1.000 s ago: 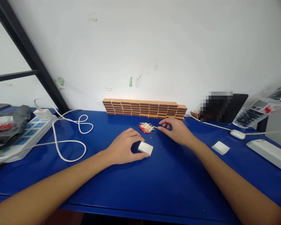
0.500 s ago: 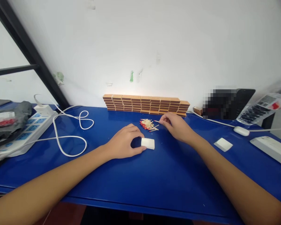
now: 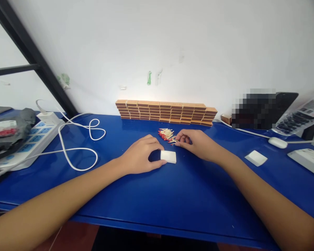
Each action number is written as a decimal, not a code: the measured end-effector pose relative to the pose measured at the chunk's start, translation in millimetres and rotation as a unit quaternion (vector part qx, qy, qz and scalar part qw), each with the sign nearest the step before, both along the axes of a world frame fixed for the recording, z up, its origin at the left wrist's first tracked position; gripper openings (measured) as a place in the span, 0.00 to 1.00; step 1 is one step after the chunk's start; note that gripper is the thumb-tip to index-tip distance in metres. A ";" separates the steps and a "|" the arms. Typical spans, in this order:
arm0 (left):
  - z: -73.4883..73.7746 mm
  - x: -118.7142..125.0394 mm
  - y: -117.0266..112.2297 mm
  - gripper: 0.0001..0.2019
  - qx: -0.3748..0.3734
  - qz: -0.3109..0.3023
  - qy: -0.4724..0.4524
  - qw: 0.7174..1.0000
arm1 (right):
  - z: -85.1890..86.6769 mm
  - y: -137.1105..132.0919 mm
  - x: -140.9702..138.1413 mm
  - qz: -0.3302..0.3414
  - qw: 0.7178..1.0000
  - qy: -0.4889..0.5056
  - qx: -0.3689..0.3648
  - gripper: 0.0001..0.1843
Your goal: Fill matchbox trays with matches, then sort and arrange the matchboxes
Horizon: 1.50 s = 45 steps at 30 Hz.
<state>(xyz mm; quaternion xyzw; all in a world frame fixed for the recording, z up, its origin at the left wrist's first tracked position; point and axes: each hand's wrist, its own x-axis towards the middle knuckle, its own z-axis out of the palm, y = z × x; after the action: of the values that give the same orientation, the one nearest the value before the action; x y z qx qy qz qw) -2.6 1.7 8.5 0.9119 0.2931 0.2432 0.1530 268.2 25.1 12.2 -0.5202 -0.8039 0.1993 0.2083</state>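
Observation:
My left hand (image 3: 143,155) is closed at thumb and fingers on the left end of a small white box (image 3: 168,156), which rests on the blue table. Just behind that box lies a pile of red-tipped matches (image 3: 165,134). My right hand (image 3: 195,142) is at the pile's right edge, thumb and forefinger pinched on a match (image 3: 173,142); its far end is hidden by the fingers. A second white piece (image 3: 256,158) like the box lies apart, to the right.
A low wall of stacked matchboxes (image 3: 164,112) stands along the white wall. One matchbox (image 3: 226,119) sits by a dark phone-like device (image 3: 285,109). At left are a power strip (image 3: 34,143) and a looping white cable (image 3: 64,148); a plastic bottle (image 3: 300,116) leans at right.
My right hand has moved down and slightly left relative to the matches, so its fingertips now meet the pile's right edge. My left hand keeps its grip on the white box. The view has shifted slightly.

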 end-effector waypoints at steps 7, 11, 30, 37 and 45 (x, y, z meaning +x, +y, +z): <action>0.8 0.8 0.9 0.14 0.004 -0.004 0.001 1.000 | 0.3 -2.7 2.3 -0.006 0.999 -0.042 0.003 0.12; 0.0 0.5 1.4 0.14 0.005 0.008 0.003 1.000 | 6.8 -5.9 5.1 0.004 0.999 -0.032 0.024 0.12; -2.5 0.9 2.6 0.12 0.015 0.037 -0.030 0.999 | 14.9 -31.8 -21.5 0.076 0.997 0.017 0.014 0.11; 0.9 2.1 -0.1 0.12 0.027 0.036 -0.035 0.998 | 12.6 -7.7 3.5 -0.107 0.989 -0.079 0.067 0.14; -1.9 2.3 0.3 0.14 0.010 0.024 -0.027 0.999 | 8.5 -13.9 -0.7 -0.057 0.990 -0.120 -0.045 0.13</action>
<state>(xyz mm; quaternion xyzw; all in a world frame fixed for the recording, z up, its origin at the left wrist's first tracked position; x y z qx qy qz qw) -0.2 2.0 6.6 0.8992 0.3082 0.2743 0.1457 267.4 11.3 20.7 -0.5941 -0.7825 0.1587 0.0979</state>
